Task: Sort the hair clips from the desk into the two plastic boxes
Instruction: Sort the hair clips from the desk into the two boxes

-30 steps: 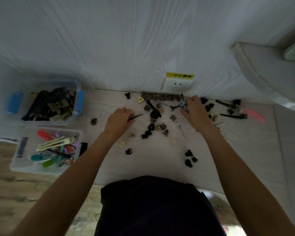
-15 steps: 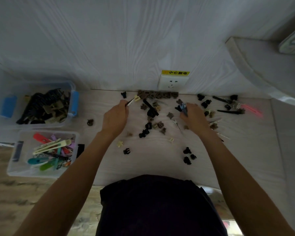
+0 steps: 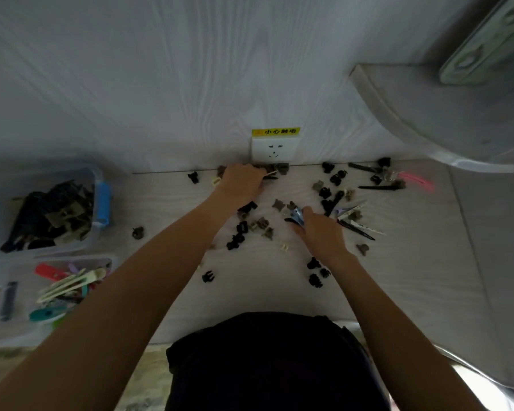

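Many small black and brown claw clips (image 3: 241,231) and long flat clips (image 3: 358,228) lie scattered on the pale desk (image 3: 250,298). My left hand (image 3: 242,182) is at the desk's back edge by the wall, closed on thin clips, a cream one and a black one (image 3: 270,175) sticking out to the right. My right hand (image 3: 321,232) rests mid-desk, fingers closed on a bluish clip (image 3: 297,216). The far plastic box (image 3: 100,203) at the left holds dark and brown claw clips. The near box (image 3: 18,336) holds coloured long clips.
A white wall socket (image 3: 275,149) with a yellow label sits on the wall just behind the clips. A pink clip (image 3: 416,180) lies at the far right. A rounded grey shelf (image 3: 428,114) juts out at the upper right. My dark-clothed torso fills the bottom.
My left hand has moved away from me and rightward to the row of clips by the wall. My right hand has drawn back toward me with the bluish clip. The camera tilted.
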Demonstrator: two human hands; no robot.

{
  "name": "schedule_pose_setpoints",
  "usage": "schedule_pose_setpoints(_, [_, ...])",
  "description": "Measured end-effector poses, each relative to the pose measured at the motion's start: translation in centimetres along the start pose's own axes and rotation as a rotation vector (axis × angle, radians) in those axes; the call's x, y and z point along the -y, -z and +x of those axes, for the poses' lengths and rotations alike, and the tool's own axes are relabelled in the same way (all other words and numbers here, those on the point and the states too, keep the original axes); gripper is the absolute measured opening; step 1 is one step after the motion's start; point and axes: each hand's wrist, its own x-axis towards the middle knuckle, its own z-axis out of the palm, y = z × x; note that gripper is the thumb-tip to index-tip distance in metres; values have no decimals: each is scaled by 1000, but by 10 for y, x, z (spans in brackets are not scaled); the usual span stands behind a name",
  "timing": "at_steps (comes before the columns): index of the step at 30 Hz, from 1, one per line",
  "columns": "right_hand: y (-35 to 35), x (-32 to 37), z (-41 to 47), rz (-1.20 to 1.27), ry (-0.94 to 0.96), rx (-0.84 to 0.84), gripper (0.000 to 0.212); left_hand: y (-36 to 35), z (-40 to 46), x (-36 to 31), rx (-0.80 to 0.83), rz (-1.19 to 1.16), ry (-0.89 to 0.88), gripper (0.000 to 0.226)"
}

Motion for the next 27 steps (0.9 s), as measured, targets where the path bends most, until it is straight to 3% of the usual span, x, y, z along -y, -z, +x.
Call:
schedule_pose_setpoints(5, [1, 5, 4, -68, 7, 19, 32, -2, 3, -6, -39, -75, 38, 28])
schedule_pose_setpoints(11, [12, -4, -4, 255, -71, -144, 31, 8, -33, 5, -400, -452, 112, 27])
schedule_pose_setpoints(14, [21, 8, 5, 312, -24, -180, 32, 7, -58, 25, -464, -514, 252, 29])
schedule_pose_setpoints(17, [28, 32, 20, 279, 61, -162, 34, -11, -86, 46, -366, -517, 395, 29])
schedule_pose_setpoints(22, [32, 77, 51, 226, 208, -78, 26, -43, -120, 56, -176, -448, 470, 26])
schedule_pose_setpoints(27, [21, 100, 71, -15, 195, 2, 29, -55, -141, 51, -80, -485, 518, 24])
